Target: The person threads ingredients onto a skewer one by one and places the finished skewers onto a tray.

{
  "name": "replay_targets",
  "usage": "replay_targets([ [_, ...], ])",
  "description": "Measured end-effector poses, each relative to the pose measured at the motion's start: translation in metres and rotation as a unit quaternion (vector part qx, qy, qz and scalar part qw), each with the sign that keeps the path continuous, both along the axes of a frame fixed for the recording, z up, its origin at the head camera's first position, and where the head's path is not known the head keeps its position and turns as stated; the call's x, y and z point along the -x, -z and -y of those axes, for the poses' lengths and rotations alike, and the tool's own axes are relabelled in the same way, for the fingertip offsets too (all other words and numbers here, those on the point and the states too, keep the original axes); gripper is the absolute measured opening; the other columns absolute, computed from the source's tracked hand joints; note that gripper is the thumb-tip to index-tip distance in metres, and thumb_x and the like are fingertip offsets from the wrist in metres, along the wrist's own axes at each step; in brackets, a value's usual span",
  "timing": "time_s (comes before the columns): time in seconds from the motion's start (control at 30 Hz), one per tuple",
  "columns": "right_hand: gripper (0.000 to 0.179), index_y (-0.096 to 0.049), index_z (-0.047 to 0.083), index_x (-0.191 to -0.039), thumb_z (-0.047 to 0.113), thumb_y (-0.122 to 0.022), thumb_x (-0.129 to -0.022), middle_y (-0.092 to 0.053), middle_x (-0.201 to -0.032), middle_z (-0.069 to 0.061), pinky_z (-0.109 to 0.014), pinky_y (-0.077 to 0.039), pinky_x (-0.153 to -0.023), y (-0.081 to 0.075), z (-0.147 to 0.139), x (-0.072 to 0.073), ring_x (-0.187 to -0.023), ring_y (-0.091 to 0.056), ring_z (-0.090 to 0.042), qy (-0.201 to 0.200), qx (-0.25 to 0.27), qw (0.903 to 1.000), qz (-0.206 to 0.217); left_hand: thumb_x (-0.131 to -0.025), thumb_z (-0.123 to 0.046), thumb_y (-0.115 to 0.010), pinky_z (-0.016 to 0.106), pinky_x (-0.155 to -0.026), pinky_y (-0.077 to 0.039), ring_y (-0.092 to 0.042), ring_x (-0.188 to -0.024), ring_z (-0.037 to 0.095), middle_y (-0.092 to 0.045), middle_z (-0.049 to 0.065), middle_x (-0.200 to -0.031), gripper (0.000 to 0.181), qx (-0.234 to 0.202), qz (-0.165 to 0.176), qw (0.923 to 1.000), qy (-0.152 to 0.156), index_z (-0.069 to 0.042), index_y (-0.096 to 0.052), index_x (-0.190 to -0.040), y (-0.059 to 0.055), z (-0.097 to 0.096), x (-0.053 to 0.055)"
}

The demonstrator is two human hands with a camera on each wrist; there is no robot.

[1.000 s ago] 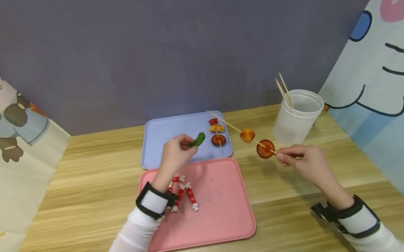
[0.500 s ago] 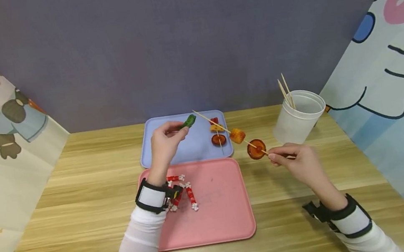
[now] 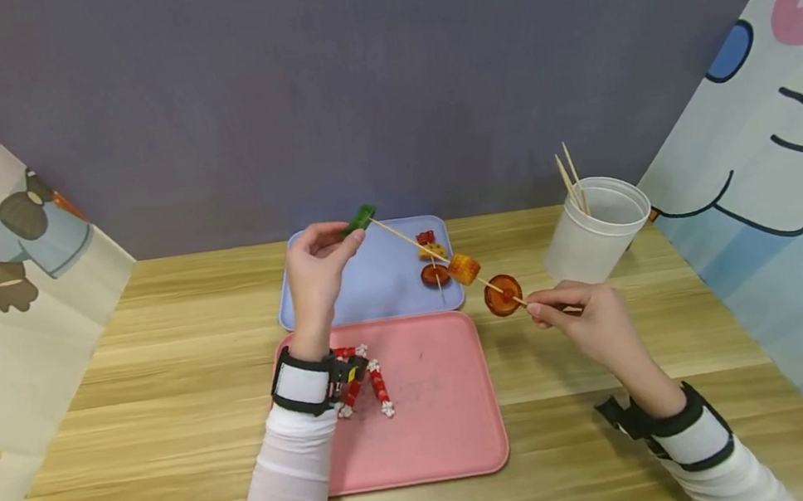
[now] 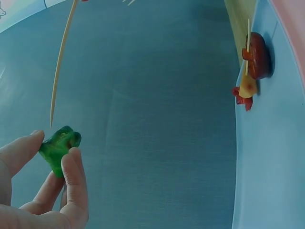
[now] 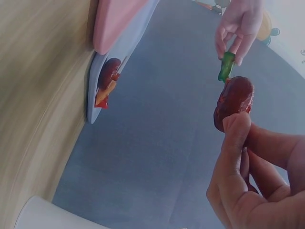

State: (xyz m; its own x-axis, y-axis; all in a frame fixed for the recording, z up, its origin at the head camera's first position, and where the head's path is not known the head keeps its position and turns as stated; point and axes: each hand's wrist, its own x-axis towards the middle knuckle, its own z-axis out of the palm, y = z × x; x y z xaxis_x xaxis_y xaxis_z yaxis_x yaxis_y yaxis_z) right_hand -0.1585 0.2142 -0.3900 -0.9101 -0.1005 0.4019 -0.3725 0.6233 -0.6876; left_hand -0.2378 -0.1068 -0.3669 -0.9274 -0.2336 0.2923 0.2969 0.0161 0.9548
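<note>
My left hand (image 3: pixel 316 273) pinches a green pepper piece (image 4: pixel 60 148) between thumb and fingers, raised over the blue tray (image 3: pixel 346 291). In my right hand (image 3: pixel 590 315) is the lower end of a bamboo skewer (image 3: pixel 406 237), slanting up to the left. Threaded on it are a round brown mushroom-like slice (image 3: pixel 503 296), close to the fingers, and an orange-brown cube (image 3: pixel 464 269) further up. The skewer's pointed tip is right at the pepper in the head view; in the left wrist view it points down just above it. The brown slice hides most of the skewer in the right wrist view.
A loaded skewer (image 3: pixel 435 275) with a brown slice, a yellow piece and a red piece lies on the blue tray. Several red-and-white sticks (image 3: pixel 379 387) lie on the pink tray (image 3: pixel 440 438) in front. A white tub (image 3: pixel 591 235) with bare skewers stands back right.
The left hand has moved back and left with the pepper piece, turning it toward the skewer. The right hand has shifted left, bringing the skewer's tip to the pepper.
</note>
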Motion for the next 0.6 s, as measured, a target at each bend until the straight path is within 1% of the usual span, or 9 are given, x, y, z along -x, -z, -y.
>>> replay_targets([
  [0.13,0.008,-0.076,0.002,-0.084,-0.001,-0.075,-0.076,-0.068,-0.07,-0.004,-0.013,-0.047,-0.051,0.002,0.001,-0.002,-0.06,-0.059,0.005,-0.008,0.002,1.0,0.0,-0.076,-0.014,-0.08,0.025,-0.073,-0.055,-0.064,-0.075,0.013,-0.066,0.006,-0.09,0.032,-0.011,-0.003,0.9999,-0.009,0.002,-0.068,-0.101,-0.001,0.001,-0.001],
  [0.17,0.008,-0.076,0.002,-0.084,-0.001,-0.076,-0.076,-0.068,-0.069,-0.004,-0.013,-0.047,-0.051,0.002,0.001,-0.003,-0.06,-0.059,0.005,-0.008,0.0,1.0,0.0,-0.076,-0.013,-0.08,0.023,-0.072,-0.055,-0.064,-0.075,0.012,-0.066,0.007,-0.091,0.032,-0.013,-0.003,0.9999,-0.01,0.003,-0.068,-0.102,0.0,0.001,-0.001],
  [0.27,0.009,-0.076,0.002,-0.084,-0.002,-0.075,-0.075,-0.068,-0.069,-0.004,-0.012,-0.047,-0.052,0.003,0.001,-0.004,-0.06,-0.059,0.004,-0.012,0.001,0.9999,0.004,-0.076,-0.009,-0.079,0.02,-0.072,-0.053,-0.063,-0.076,0.011,-0.066,0.013,-0.095,0.032,-0.014,0.001,0.9998,-0.01,0.005,-0.067,-0.103,-0.001,0.001,-0.002],
  [0.37,0.009,-0.076,0.002,-0.083,-0.002,-0.075,-0.075,-0.068,-0.069,-0.004,-0.011,-0.047,-0.053,0.004,0.002,-0.004,-0.06,-0.058,0.003,-0.011,-0.001,0.9999,0.003,-0.077,-0.006,-0.077,0.02,-0.072,-0.053,-0.064,-0.076,0.012,-0.065,0.018,-0.097,0.031,-0.008,0.0,0.9999,-0.007,0.007,-0.066,-0.104,-0.01,-0.001,-0.011],
  [0.43,0.009,-0.076,0.002,-0.083,-0.002,-0.075,-0.076,-0.068,-0.069,-0.004,-0.011,-0.047,-0.054,0.004,0.002,-0.004,-0.06,-0.058,0.003,-0.01,0.001,0.9999,0.003,-0.078,-0.005,-0.076,0.02,-0.072,-0.053,-0.064,-0.077,0.012,-0.065,0.019,-0.097,0.031,-0.004,-0.001,1.0,-0.003,0.009,-0.065,-0.104,-0.016,-0.004,-0.016],
  [0.5,0.009,-0.076,0.003,-0.084,-0.001,-0.075,-0.076,-0.068,-0.069,-0.004,-0.011,-0.047,-0.053,0.003,0.003,-0.004,-0.06,-0.058,0.003,-0.009,0.002,1.0,0.002,-0.077,-0.007,-0.077,0.02,-0.072,-0.053,-0.064,-0.077,0.012,-0.066,0.017,-0.096,0.031,0.0,-0.004,1.0,-0.001,0.007,-0.066,-0.103,-0.016,-0.005,-0.016],
  [0.6,0.008,-0.076,0.003,-0.084,0.0,-0.075,-0.076,-0.068,-0.069,-0.004,-0.012,-0.046,-0.052,0.002,0.003,-0.004,-0.06,-0.058,0.002,-0.007,0.002,1.0,0.004,-0.076,-0.007,-0.078,0.021,-0.073,-0.054,-0.064,-0.077,0.012,-0.066,0.019,-0.096,0.031,-0.001,-0.008,1.0,0.006,0.006,-0.067,-0.102,-0.016,-0.005,-0.015],
])
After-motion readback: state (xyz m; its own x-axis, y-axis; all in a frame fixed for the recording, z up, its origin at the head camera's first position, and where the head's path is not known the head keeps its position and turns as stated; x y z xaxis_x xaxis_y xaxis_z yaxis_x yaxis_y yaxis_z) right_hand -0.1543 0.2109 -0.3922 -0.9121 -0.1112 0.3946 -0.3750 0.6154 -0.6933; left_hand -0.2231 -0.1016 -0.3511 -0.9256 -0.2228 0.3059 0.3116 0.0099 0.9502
